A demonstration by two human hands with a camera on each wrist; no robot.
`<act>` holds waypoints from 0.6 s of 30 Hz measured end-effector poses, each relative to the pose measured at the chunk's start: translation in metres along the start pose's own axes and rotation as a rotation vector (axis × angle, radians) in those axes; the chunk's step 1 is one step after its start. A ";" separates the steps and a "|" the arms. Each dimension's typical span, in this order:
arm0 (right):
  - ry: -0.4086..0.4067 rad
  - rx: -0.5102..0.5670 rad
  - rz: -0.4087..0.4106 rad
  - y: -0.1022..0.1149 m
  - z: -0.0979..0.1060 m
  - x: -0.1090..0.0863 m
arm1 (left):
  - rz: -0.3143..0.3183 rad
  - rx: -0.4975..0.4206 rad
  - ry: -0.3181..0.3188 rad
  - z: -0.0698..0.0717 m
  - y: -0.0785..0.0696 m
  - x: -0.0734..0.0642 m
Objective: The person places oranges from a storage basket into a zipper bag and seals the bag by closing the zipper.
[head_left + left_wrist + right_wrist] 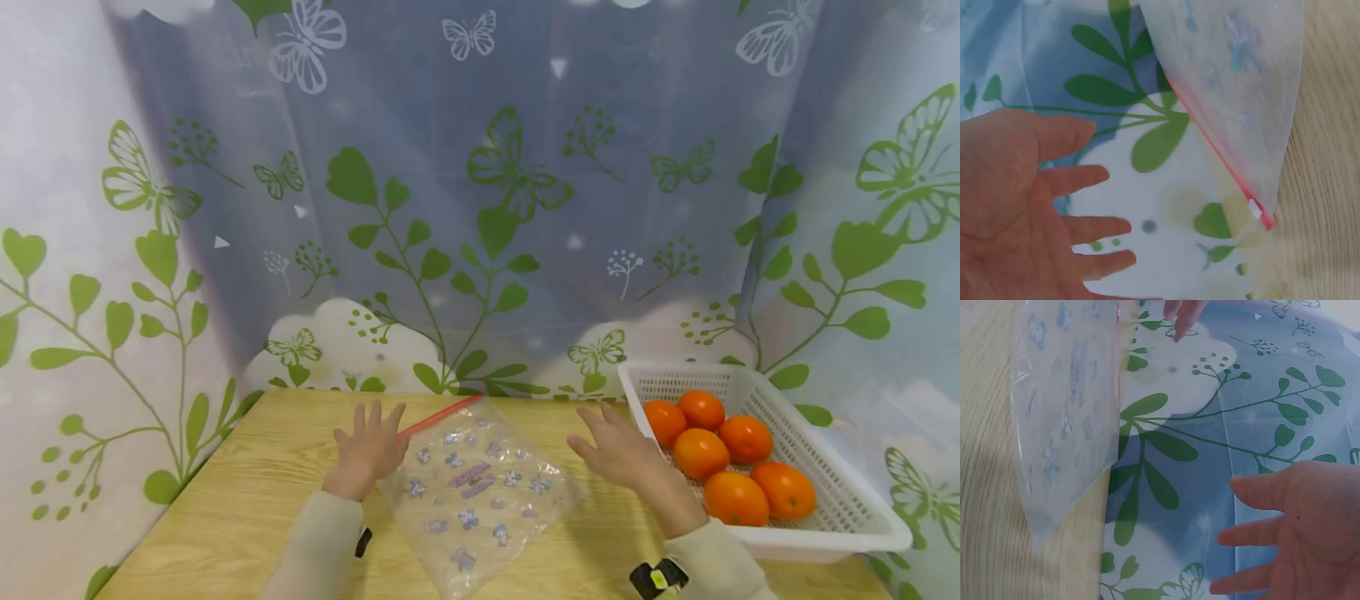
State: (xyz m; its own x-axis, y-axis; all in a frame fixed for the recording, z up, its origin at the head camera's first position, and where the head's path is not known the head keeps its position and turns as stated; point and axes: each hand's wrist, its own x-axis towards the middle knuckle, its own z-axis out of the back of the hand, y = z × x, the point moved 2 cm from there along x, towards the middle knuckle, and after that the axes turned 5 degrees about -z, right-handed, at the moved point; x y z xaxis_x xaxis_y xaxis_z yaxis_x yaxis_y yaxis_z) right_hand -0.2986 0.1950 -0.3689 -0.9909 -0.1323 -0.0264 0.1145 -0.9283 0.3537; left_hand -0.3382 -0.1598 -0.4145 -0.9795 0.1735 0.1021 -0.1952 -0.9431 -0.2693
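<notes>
A clear zip bag (480, 500) printed with small purple and blue figures lies flat on the table, turned at an angle. Its red zip strip (442, 415) runs along the upper left edge, and a white slider (1255, 208) shows at one end in the left wrist view. My left hand (369, 450) is spread beside that edge, holding nothing. To the bag's right, my right hand (617, 450) has its fingers extended, close to the white basket (832, 454) and holding nothing. In the right wrist view the bag (1066, 425) is apart from the right hand (1316, 531).
Several orange fruits (701, 454) sit in the basket at the right of the wooden table (225, 500). Behind the table hangs a curtain (420, 100) with green leaves and butterflies. Each wrist wears a dark band, the right one with a small device (658, 577).
</notes>
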 end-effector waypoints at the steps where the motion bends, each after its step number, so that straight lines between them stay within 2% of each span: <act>1: 0.006 0.004 0.001 0.001 -0.001 0.001 | -0.002 -0.009 0.009 0.000 0.002 0.004; 5: 0.016 0.019 0.014 0.003 -0.005 0.003 | -0.013 -0.053 0.027 -0.003 0.012 0.018; 12: 0.009 0.037 0.056 0.004 -0.008 0.007 | -0.037 -0.091 -0.018 -0.014 0.029 0.039; 18: 0.015 0.033 0.054 0.003 -0.012 0.011 | -0.053 -0.124 0.026 -0.018 0.033 0.057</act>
State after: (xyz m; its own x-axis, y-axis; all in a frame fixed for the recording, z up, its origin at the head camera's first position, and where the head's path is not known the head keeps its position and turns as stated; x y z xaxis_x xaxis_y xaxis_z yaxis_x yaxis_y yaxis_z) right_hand -0.3080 0.1870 -0.3796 -0.9821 -0.1876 -0.0197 0.1657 -0.9078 0.3853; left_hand -0.4009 -0.1755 -0.4351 -0.9684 0.2307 0.0948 -0.2494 -0.8904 -0.3807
